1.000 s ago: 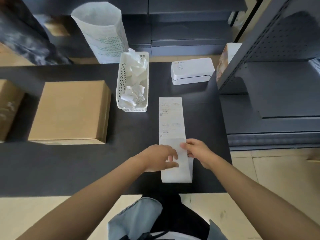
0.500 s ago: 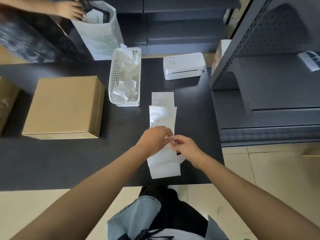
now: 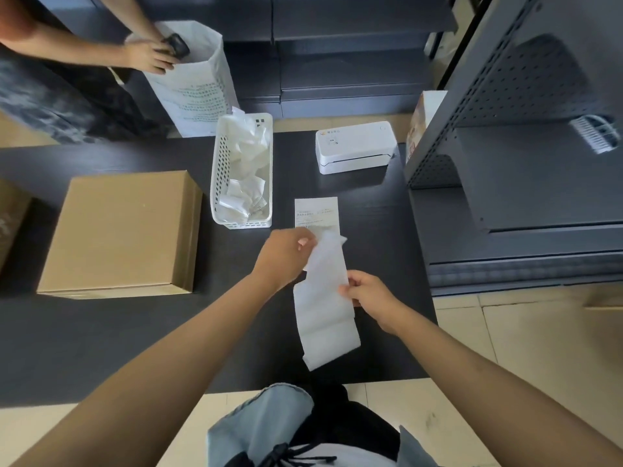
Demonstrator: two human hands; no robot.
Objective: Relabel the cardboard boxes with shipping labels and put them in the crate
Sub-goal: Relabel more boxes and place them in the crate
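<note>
2 hands, left hand and right hand, on label strip.

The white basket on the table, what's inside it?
The white basket holds crumpled white paper scraps, some with printed marks. Whatever lies beneath the scraps is covered, so the bottom cannot be seen.
</note>
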